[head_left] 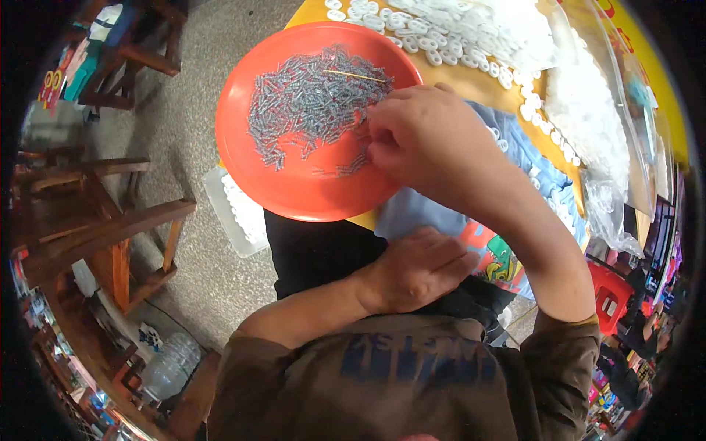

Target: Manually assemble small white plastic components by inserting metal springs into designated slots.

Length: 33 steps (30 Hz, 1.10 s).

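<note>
A wide red plastic basin point(246, 158) holds a heap of small grey metal springs point(309, 99), with a thin yellow stick point(357, 76) lying across them. My right hand point(426, 128) reaches over the basin's right side, its fingers curled in a pinch beside the springs; what is between them is hidden. Close to my body, my left hand point(419, 270) is closed with the fingers bent inward, and I cannot make out what it holds. It is beside a blue cloth point(423, 213) with a colourful printed patch point(500, 257).
White oval plastic pieces point(441, 44) with holes spread over the yellow table point(412, 70), heaped thickly at the right. A clear plastic bag point(610, 213) hangs at its edge. Below the basin stands a tub point(220, 209) of white pieces. Wooden stools point(110, 242) occupy the left floor.
</note>
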Motion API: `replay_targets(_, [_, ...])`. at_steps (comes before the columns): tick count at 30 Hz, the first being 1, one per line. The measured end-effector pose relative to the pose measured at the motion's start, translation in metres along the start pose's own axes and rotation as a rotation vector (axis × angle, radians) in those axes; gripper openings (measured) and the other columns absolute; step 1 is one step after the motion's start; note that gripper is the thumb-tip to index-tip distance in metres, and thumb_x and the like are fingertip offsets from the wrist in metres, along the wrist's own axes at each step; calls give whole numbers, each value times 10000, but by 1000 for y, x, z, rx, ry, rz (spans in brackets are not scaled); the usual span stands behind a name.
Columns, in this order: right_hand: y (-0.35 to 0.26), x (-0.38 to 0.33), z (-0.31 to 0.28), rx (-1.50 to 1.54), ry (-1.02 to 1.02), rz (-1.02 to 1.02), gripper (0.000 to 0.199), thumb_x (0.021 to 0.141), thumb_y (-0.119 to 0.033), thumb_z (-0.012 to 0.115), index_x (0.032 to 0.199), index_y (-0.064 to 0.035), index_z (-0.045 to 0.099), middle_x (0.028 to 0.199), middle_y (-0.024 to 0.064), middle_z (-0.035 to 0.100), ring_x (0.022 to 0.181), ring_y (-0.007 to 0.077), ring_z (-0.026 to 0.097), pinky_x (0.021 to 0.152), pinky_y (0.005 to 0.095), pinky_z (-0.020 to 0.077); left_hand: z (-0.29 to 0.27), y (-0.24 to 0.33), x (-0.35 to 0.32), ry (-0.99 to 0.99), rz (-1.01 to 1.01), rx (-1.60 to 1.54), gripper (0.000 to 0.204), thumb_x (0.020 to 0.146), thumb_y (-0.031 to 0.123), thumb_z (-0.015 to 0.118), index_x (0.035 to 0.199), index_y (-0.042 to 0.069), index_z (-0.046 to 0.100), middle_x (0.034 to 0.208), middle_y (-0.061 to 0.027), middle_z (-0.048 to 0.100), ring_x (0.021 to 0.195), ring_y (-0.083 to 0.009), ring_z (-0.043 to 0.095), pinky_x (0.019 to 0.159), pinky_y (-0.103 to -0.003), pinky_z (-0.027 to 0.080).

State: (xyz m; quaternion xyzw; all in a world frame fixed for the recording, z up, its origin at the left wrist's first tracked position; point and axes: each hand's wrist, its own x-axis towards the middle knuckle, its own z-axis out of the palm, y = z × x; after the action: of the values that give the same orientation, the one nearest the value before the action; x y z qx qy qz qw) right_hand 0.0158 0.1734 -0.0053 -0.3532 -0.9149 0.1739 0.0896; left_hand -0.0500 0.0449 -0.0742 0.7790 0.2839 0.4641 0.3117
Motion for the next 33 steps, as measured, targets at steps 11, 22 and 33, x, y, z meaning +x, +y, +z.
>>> replay_targets(11, [-4,-18,-18,651,110,265,95,726,4,599,799,-18,543,729,-1,554,683,54,529,585,217,431,-11,10,2,-78,-161,-70,309,638,43,648,939,84,593,822,-63,561,736,-241,550,683,-352,459])
replay_targets(22, [-31,-69,-21,1707,185,349,182,748,-10,640,872,-35,510,794,28,589,720,77,554,645,194,438,-59,45,8,644,-527,-470,198,780,-64,544,974,-25,529,916,-75,491,733,-83,462,674,-196,370])
replay_targets(33, [-37,-79,-17,1711,226,327,203,749,28,620,904,-26,499,809,25,571,771,76,544,694,200,441,-63,43,14,509,-474,-385,186,769,-95,550,940,-22,542,850,-50,482,716,-80,458,654,-187,363])
